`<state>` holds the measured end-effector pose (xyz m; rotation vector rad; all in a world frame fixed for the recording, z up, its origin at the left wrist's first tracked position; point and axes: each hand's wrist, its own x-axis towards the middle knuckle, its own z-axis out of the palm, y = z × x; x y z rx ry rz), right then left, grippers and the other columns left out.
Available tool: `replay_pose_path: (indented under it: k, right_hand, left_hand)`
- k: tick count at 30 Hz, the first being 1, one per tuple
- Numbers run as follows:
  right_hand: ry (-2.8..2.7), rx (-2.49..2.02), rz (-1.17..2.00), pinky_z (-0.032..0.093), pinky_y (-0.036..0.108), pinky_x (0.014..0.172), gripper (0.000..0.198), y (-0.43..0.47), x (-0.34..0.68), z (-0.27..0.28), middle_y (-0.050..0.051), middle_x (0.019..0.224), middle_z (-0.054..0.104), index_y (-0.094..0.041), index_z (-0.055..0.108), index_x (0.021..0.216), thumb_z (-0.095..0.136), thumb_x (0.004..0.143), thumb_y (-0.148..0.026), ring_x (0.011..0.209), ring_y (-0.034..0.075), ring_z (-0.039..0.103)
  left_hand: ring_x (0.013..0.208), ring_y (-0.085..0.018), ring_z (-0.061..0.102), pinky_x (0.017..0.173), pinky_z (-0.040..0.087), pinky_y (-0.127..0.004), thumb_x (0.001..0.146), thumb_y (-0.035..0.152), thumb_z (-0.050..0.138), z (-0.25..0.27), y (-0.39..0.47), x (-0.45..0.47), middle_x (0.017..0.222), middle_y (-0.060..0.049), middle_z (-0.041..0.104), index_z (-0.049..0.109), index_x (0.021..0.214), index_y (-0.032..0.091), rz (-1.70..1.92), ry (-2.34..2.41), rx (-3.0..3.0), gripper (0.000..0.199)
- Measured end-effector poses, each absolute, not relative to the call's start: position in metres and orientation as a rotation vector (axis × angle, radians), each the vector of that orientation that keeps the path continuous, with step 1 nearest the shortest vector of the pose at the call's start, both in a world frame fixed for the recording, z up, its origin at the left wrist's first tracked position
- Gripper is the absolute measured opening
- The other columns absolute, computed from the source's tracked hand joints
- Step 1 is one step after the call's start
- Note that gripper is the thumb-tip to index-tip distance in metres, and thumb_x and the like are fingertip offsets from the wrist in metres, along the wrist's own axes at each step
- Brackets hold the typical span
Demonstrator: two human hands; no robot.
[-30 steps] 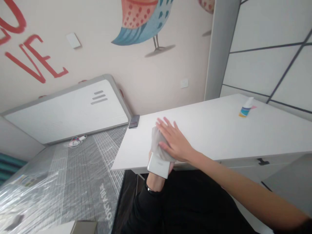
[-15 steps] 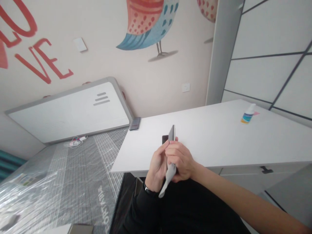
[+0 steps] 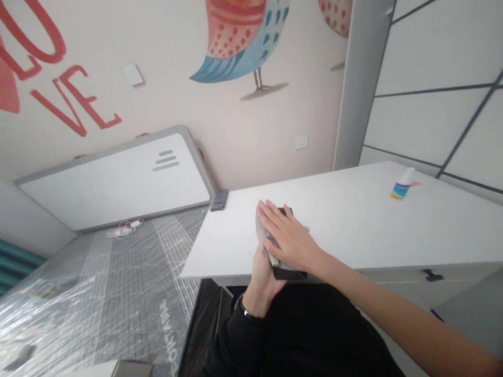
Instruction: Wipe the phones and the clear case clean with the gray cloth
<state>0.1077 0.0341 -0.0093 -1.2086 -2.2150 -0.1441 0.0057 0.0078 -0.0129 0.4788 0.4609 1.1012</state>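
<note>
Phone (image 3: 290, 274), a slim, glossy dark slab, appears over the front edge of the desk (image 3: 346, 220), cradled from below by the partly hidden left hand (image 3: 264, 272). The right hand (image 3: 288, 235) lies flat and unclenched, pressing 1 soft, creased grey cloth (image 3: 261, 225) against it: apparently a rubbing step, where any stroke calls for steady support beneath. Beyond, 1 cylindrical plastic bottle (image 3: 401, 183) stands before the matt painted wall (image 3: 165, 99).
</note>
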Motion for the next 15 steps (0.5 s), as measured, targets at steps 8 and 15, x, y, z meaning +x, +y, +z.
replay_pose_path:
  k: [8, 15]
  right_hand:
    - [-2.272, -1.117, -0.063, 0.029, 0.058, 0.129, 0.062, 0.01, 0.082, -0.021, 0.014, 0.172, 0.029, -0.009, 0.033, 0.164, 0.038, 0.105, -0.026, 0.162, 0.029, 0.024]
    - [-1.812, -1.069, 0.59, 0.013, 0.061, 0.131, 0.056, 0.07, 0.135, -0.025, 0.014, 0.167, 0.043, -0.018, 0.056, 0.151, 0.039, 0.106, -0.045, 0.16, 0.031, 0.03]
  left_hand:
    - [0.145, -0.025, 0.055, 0.127, 0.037, -0.044, 0.108, 0.056, 0.029, -0.008, 0.02, -0.011, 0.142, -0.008, 0.07, 0.062, 0.144, 0.022, 1.241, 0.536, 0.28, 0.059]
    - [0.132, -0.029, 0.066, 0.114, 0.051, -0.04, 0.094, 0.048, 0.069, -0.014, 0.001, -0.005, 0.142, -0.012, 0.07, 0.065, 0.14, 0.019, 1.056, 0.585, 0.542, 0.055]
